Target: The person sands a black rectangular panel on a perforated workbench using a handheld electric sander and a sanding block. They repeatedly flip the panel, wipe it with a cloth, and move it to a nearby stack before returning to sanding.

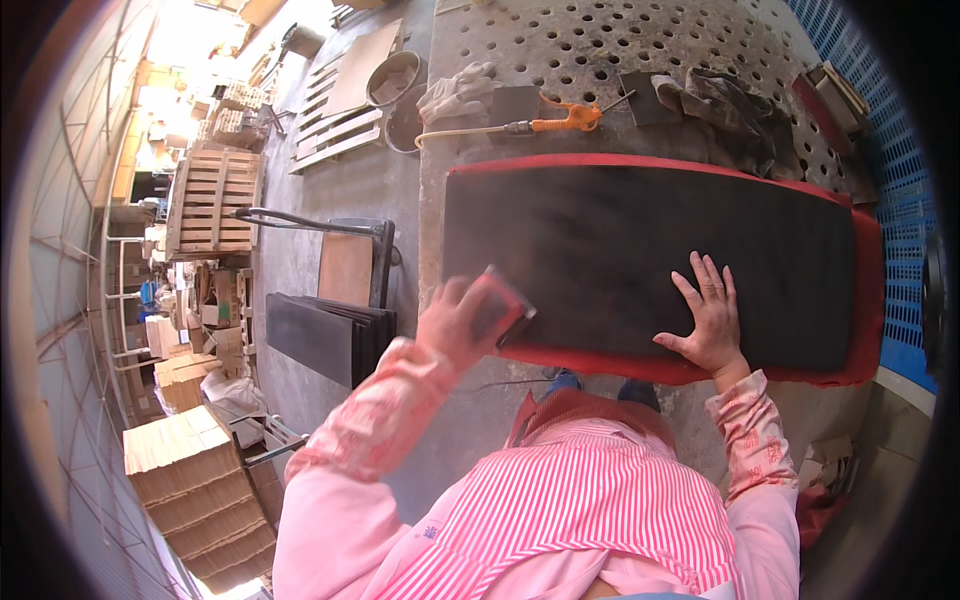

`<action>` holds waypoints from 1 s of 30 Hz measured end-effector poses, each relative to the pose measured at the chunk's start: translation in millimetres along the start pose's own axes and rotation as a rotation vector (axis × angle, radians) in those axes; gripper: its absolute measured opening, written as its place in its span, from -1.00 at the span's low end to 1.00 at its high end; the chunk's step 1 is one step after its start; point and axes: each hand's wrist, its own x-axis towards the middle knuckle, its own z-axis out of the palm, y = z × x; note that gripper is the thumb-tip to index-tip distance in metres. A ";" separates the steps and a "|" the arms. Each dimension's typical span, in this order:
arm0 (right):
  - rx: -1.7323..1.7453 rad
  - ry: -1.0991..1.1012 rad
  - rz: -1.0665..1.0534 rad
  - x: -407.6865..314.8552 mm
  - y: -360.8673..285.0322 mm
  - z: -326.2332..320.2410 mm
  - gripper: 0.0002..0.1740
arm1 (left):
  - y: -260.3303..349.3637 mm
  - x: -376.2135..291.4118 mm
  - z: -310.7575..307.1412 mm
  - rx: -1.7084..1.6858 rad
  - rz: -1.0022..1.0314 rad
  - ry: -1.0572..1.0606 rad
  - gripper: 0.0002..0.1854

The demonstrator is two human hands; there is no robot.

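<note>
A black rectangular panel (600,255) lies flat on a red cloth (866,300) on the workbench before me. My left hand (461,315) is closed around a hand-held block (510,304) with red and dark parts, at the panel's near left corner; motion blurs both, so the block's exact kind cannot be told. With fingers spread, my right hand (705,319) rests palm down on the panel's near right part and holds nothing. Pale dusty smears show on the panel's dark surface.
Beyond the panel are an orange air blow gun (566,120) with its hose, pale gloves (461,90) and dark crumpled cloth (720,97) on the perforated bench top (555,45). A blue plastic grid (900,195) borders the right. Several black panels (315,334) lean beside a platform cart (346,266) at left.
</note>
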 end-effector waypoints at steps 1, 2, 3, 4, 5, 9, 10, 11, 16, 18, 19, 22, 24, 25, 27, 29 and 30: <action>0.002 -0.002 0.003 0.0 0.1 0.6 0.12 | 1.1 25.0 6.1 0.008 0.072 0.042 -0.32; 0.004 -0.003 0.013 0.2 0.2 1.1 0.11 | -0.7 52.0 9.6 -0.007 0.027 0.020 -0.32; 0.002 -0.005 0.007 0.5 0.1 1.5 0.11 | -3.4 81.8 12.4 -0.047 0.027 0.055 -0.32; -0.002 -0.003 0.009 0.6 -0.1 1.8 0.11 | -5.7 114.5 15.4 -0.049 0.008 0.111 -0.36; -0.005 0.001 0.014 1.0 -0.4 1.7 0.10 | -7.5 141.7 16.9 -0.060 -0.021 0.155 -0.41; -0.015 -0.004 0.020 1.3 -2.5 0.4 0.10 | -12.3 172.6 17.8 -0.018 -0.128 0.093 -0.35; -0.015 -0.011 0.021 1.3 -2.7 0.0 0.10 | -9.5 158.9 19.8 -0.036 -0.094 0.124 -0.34; -0.014 -0.016 0.024 1.2 -2.7 -0.2 0.10 | -6.2 140.7 22.2 -0.055 -0.070 0.136 -0.33; -0.002 -0.008 0.001 -1.1 0.9 2.0 0.13 | 8.1 13.6 13.7 0.020 -0.187 0.104 -0.27; 0.002 0.004 -0.002 -2.7 2.7 3.1 0.13 | 13.0 -25.4 -2.1 -0.014 -0.190 0.063 -0.36; 0.006 0.009 -0.004 -3.4 3.1 3.5 0.13 | 13.3 -34.5 -4.6 -0.012 -0.197 0.057 -0.35; 0.023 0.010 -0.001 -3.5 3.7 3.9 0.13 | 0.8 -32.1 -4.4 0.021 -0.239 0.021 -0.30; 0.032 0.011 0.000 -2.3 3.7 4.1 0.12 | -24.1 2.4 3.6 0.007 -0.281 0.055 -0.27; 0.035 0.010 0.002 -1.5 3.9 4.2 0.11 | -38.8 25.2 7.3 -0.005 -0.269 0.096 -0.25; 0.029 0.011 0.007 -0.8 4.1 4.4 0.11 | -70.0 83.3 7.8 0.062 -0.323 0.065 -0.27; 0.010 0.010 0.009 -1.9 3.5 4.3 0.10 | -93.3 147.9 -2.5 0.025 -0.415 0.011 -0.26; 0.015 0.011 0.024 -2.4 2.7 3.9 0.09 | -94.0 171.5 -3.8 0.034 -0.421 0.076 -0.24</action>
